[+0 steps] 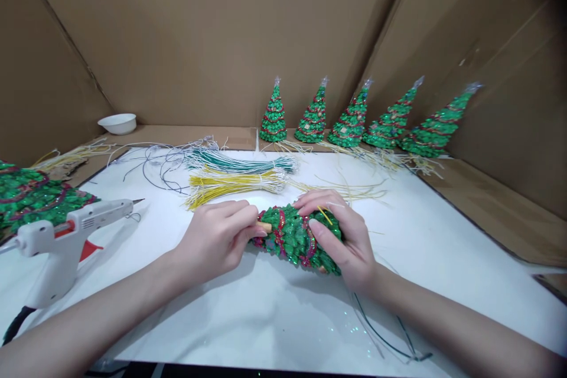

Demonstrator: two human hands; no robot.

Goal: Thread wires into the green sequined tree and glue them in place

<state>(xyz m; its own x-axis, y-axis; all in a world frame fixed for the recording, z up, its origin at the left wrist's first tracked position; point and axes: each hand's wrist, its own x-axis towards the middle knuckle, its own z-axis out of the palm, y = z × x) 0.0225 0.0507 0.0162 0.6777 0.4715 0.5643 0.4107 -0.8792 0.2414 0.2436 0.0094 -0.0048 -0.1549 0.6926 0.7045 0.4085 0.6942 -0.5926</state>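
Note:
A small green Christmas tree (290, 235) with red glitter garlands lies on its side on the white table. My right hand (339, 230) is wrapped over its wide end, fingers on top and thumb on the near side. A short yellow wire (325, 215) sticks up beside those fingers. At the narrower end, my left hand (230, 230) is closed in a pinch on a light wooden stick (264, 227), whose blunt end shows against the tree; the rest of the stick is hidden in the fingers. Dark green wire (381, 331) trails on the table below my right wrist.
Behind the hands lie a bundle of yellow wires (237, 182) and a bundle of green wires (241, 162). Several finished-looking trees (348, 124) stand along the back cardboard. At left are a white glue gun (66, 248), more green trees (35, 195) and a white bowl (119, 124).

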